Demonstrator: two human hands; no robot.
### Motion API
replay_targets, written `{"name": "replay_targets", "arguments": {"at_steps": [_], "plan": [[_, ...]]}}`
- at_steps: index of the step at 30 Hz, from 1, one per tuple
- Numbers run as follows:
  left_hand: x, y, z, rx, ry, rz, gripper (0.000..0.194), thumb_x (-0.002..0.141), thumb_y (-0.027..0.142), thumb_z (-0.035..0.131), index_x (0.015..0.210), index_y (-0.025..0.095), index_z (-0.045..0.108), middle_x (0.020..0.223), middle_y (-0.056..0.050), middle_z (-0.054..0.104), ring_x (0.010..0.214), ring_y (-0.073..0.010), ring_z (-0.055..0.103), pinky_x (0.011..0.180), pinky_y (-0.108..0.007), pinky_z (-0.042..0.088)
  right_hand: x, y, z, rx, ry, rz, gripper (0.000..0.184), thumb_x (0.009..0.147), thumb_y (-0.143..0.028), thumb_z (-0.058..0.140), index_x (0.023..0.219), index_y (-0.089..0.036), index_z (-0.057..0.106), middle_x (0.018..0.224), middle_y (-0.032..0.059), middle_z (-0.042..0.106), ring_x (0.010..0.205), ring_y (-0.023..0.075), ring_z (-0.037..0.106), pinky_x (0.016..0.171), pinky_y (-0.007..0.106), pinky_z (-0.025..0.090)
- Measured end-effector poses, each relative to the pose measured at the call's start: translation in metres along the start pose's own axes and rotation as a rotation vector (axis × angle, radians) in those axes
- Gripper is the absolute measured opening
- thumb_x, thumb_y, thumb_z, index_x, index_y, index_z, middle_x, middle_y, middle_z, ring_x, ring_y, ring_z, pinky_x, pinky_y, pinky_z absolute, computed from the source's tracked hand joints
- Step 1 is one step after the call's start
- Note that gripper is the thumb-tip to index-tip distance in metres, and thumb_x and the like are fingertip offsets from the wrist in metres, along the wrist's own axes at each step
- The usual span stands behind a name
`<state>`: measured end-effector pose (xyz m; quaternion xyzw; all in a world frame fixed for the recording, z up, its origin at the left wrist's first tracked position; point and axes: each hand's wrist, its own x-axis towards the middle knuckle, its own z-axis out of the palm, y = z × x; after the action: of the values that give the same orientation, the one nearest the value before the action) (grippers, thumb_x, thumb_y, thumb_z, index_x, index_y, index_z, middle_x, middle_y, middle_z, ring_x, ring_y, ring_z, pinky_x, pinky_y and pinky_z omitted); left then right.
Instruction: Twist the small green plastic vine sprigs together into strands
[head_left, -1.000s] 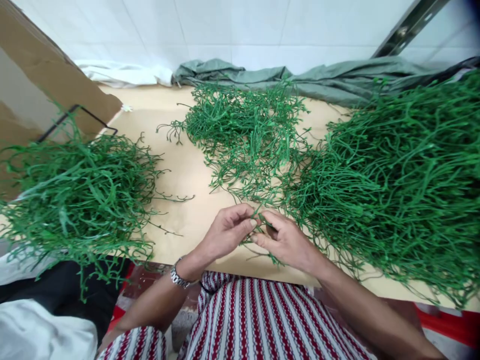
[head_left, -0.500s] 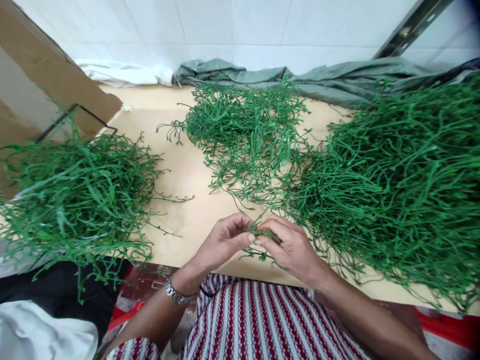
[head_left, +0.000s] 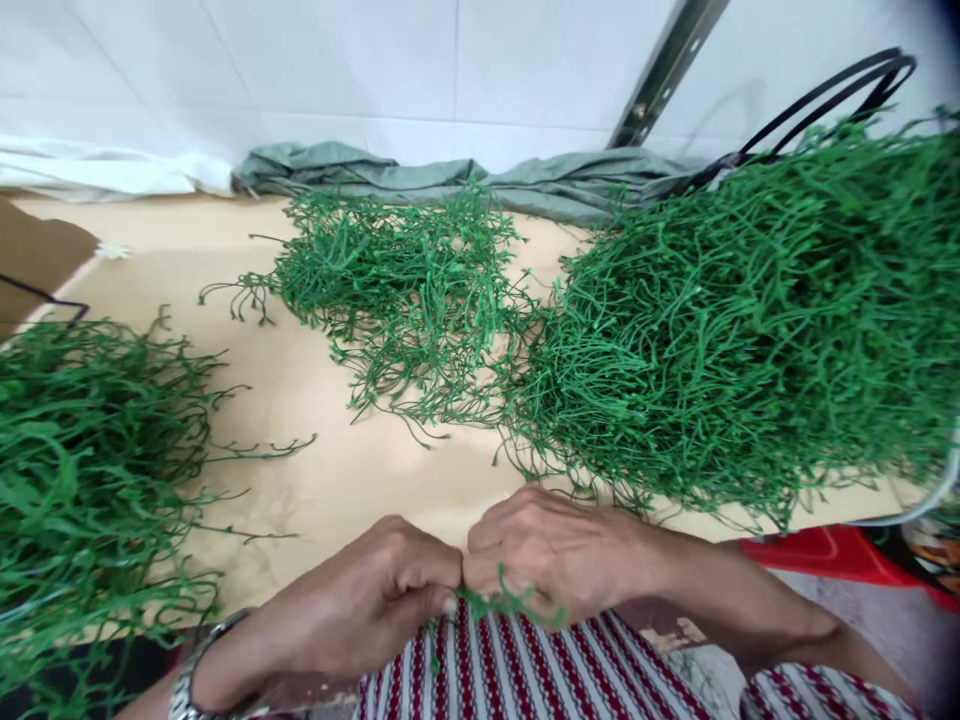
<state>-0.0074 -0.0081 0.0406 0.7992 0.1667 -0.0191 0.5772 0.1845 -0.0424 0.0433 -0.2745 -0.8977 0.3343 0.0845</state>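
Close together at the front edge of the table, my left hand (head_left: 375, 595) and my right hand (head_left: 551, 550) are both closed on a thin green stem (head_left: 499, 603) with short side branches. The left thumb and fingers pinch one end, while the right fingers curl around it; part of the stem is hidden by the fingers. It hangs over my striped clothing. Beyond my hands lies a loose heap of thin green stems (head_left: 405, 270). A much larger pile of such stems (head_left: 720, 340) fills the right side, and a leafier-looking pile (head_left: 90, 470) sits at the left.
The pale table (head_left: 322, 500) runs up to a tiled wall (head_left: 405, 60). Along its back edge lies a crumpled grey-green cloth (head_left: 450, 175). Black cable loops (head_left: 832, 95) rise behind the right pile. A brown cardboard piece (head_left: 37, 265) stands at the far left; something red (head_left: 825, 555) shows below the table.
My view has turned to the right. Both hands have drawn lower and closer to my body, still pinching a green stem, and have turned so their backs face up.
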Motion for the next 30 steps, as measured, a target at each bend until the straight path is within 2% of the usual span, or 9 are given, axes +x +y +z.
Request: {"name": "replay_targets", "arguments": {"at_steps": [5,8,10,12,14,16,20,26,30], "plan": [[-0.002,0.014,-0.005,0.004,-0.126,0.063,0.025,0.072,0.003,0.040,0.056,0.018,0.028,0.053,0.004,0.031,0.051,-0.0080,0.032,0.051,-0.022,0.027,-0.014,-0.001,-0.009,0.026,-0.069,-0.113,0.016,0.062,-0.004,0.043,0.059,-0.019,0.040,0.057,-0.0040,0.043,0.053,0.0093,0.038,0.047,0.023,0.028],[-0.010,0.013,-0.014,-0.114,-0.157,0.029,0.027,0.074,0.006,0.040,0.053,0.018,0.027,0.050,0.004,0.029,0.049,-0.0082,0.032,0.049,-0.023,0.027,-0.032,0.006,-0.023,0.163,-0.016,-0.097,0.019,0.067,-0.002,0.038,0.058,-0.019,0.040,0.052,-0.0040,0.041,0.050,0.0091,0.038,0.049,0.023,0.030],[-0.013,0.008,-0.018,-0.253,-0.027,-0.025,0.027,0.079,0.013,0.042,0.054,0.017,0.035,0.051,0.003,0.033,0.049,-0.0080,0.033,0.048,-0.023,0.027,-0.037,0.011,-0.029,0.176,0.131,-0.022,0.021,0.074,-0.002,0.036,0.067,-0.019,0.047,0.056,-0.0021,0.047,0.054,0.0103,0.042,0.053,0.024,0.032],[-0.012,0.000,-0.020,-0.413,0.242,-0.060,0.024,0.080,0.023,0.049,0.058,0.016,0.043,0.053,0.003,0.037,0.048,-0.0071,0.032,0.045,-0.022,0.025,-0.034,0.015,-0.028,0.113,0.240,-0.008,0.019,0.079,-0.005,0.038,0.074,-0.019,0.051,0.062,-0.0003,0.051,0.061,0.0119,0.045,0.061,0.026,0.034],[-0.006,-0.009,-0.018,-0.577,0.505,-0.054,0.025,0.077,0.031,0.056,0.061,0.015,0.047,0.052,0.005,0.036,0.046,-0.0055,0.029,0.042,-0.020,0.023,-0.023,0.018,-0.019,0.114,0.339,0.040,0.014,0.084,-0.011,0.041,0.078,-0.018,0.051,0.068,0.0012,0.052,0.066,0.0132,0.047,0.065,0.028,0.036],[0.002,-0.018,-0.014,-0.708,0.644,-0.041,0.026,0.074,0.034,0.061,0.063,0.014,0.050,0.052,0.005,0.038,0.044,-0.0047,0.031,0.041,-0.018,0.025,-0.011,0.019,-0.007,0.227,0.454,0.155,0.012,0.089,-0.019,0.039,0.083,-0.018,0.050,0.070,0.0014,0.053,0.066,0.0127,0.049,0.063,0.026,0.037],[0.013,-0.027,-0.003,-0.840,0.727,-0.045,0.025,0.070,0.034,0.066,0.064,0.014,0.053,0.053,0.004,0.044,0.045,-0.0053,0.039,0.044,-0.018,0.034,0.009,0.020,0.012,0.425,0.618,0.343,0.019,0.092,-0.032,0.037,0.088,-0.019,0.050,0.060,-0.0037,0.045,0.051,0.0087,0.042,0.049,0.021,0.033],[0.020,-0.032,0.008,-0.822,0.863,-0.037,0.023,0.071,0.030,0.066,0.059,0.013,0.055,0.051,0.004,0.048,0.046,-0.0054,0.043,0.045,-0.018,0.035,0.028,0.025,0.027,0.618,0.512,0.477,0.022,0.078,-0.034,0.059,0.089,-0.020,0.047,0.064,-0.0054,0.047,0.053,0.0078,0.043,0.047,0.019,0.035],[0.023,-0.031,0.012,-0.881,0.921,-0.020,0.016,0.071,0.026,0.066,0.065,0.012,0.063,0.057,0.001,0.055,0.052,-0.0071,0.048,0.050,-0.019,0.039,0.030,0.026,0.041,0.648,0.522,0.492,0.021,0.080,-0.026,0.055,0.099,-0.021,0.048,0.072,-0.0023,0.056,0.058,0.0097,0.050,0.053,0.021,0.041]]}}
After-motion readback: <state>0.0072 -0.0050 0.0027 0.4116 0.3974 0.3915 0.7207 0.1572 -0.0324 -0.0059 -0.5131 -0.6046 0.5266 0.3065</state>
